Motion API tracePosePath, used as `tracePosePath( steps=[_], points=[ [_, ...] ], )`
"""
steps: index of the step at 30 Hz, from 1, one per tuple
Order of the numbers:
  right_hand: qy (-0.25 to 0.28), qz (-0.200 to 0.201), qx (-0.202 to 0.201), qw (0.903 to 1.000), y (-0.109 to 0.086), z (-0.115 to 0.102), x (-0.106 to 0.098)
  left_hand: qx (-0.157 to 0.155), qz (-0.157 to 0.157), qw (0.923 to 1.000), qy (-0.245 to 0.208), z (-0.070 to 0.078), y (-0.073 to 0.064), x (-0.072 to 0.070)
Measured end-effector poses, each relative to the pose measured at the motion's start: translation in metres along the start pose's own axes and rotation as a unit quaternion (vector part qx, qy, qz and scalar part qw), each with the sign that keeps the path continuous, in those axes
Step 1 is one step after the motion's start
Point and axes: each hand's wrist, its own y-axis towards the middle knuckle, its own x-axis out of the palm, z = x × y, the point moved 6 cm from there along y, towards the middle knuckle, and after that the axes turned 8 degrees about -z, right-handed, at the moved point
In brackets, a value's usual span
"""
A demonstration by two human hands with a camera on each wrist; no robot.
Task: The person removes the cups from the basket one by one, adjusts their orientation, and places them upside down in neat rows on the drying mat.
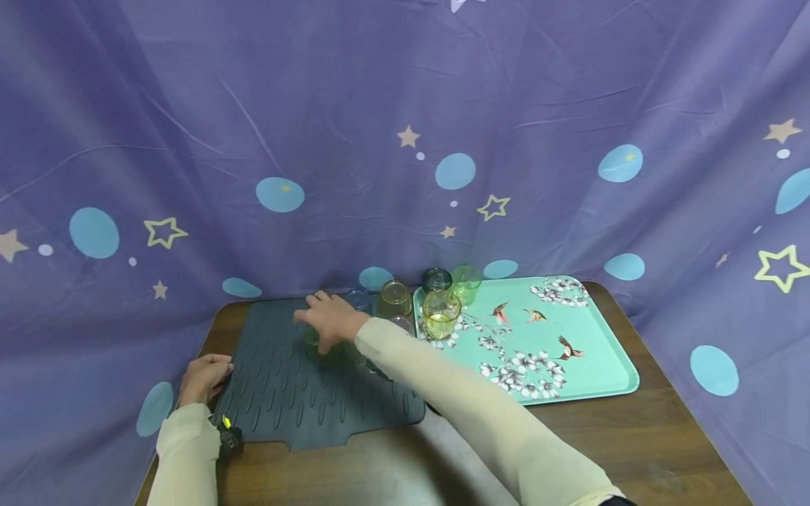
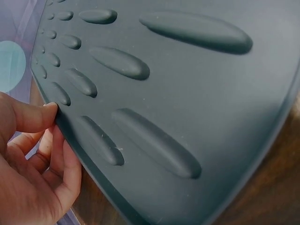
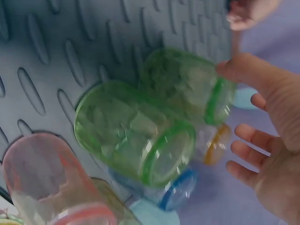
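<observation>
In the left wrist view, my left hand [image 2: 37, 154] pinches the left edge of the dark grey ribbed drying mat [image 2: 225, 98], thumb on top and fingers beneath. My right hand [image 1: 332, 320] reaches over the mat with fingers spread. In the right wrist view its thumb tip overlaps the base of a green glass [image 3: 183, 86], the other fingers apart from it. Beside that one stands a second green glass [image 3: 126, 129], upside down. A pink glass [image 3: 42, 173], a blue glass [image 3: 180, 187] and one with an orange base [image 3: 216, 143] are close by.
Right of the mat lies a mint tray [image 1: 607, 344] with blossoms and birds. On its left end stand a yellow glass [image 1: 441, 316], a dark glass [image 1: 436, 280] and a light green glass [image 1: 467, 284]. An amber glass [image 1: 395, 299] sits on the mat. A purple curtain [image 1: 354, 140] hangs behind.
</observation>
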Motion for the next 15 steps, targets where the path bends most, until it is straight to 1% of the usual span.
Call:
tracePosePath(
  steps=[3, 7, 9, 10, 12, 15],
  points=[
    [0.080, 0.029, -0.019, 0.9962, -0.015, 0.014, -0.013, 0.001, -0.001, 1.0000, -0.002, -0.001, -0.001, 0.000],
    [0.169, 0.062, -0.043, 0.9827, -0.040, 0.039, -0.026, 0.006, 0.001, 1.0000, 0.000, -0.001, -0.003, -0.001],
    [0.217, 0.080, -0.056, 0.9713, -0.055, 0.052, -0.028, 0.008, 0.001, 1.0000, 0.002, -0.001, -0.003, -0.001],
    [0.244, 0.089, -0.061, 0.9637, -0.063, 0.058, -0.027, 0.010, 0.000, 0.9999, 0.002, -0.001, -0.004, -0.001],
    [0.289, 0.109, -0.065, 0.9490, -0.079, 0.071, -0.024, 0.025, -0.005, 0.9996, 0.006, 0.000, -0.004, -0.002],
    [0.350, 0.150, -0.072, 0.9220, -0.102, 0.091, -0.015, 0.036, -0.008, 0.9993, 0.006, 0.000, -0.004, -0.004]
  ],
)
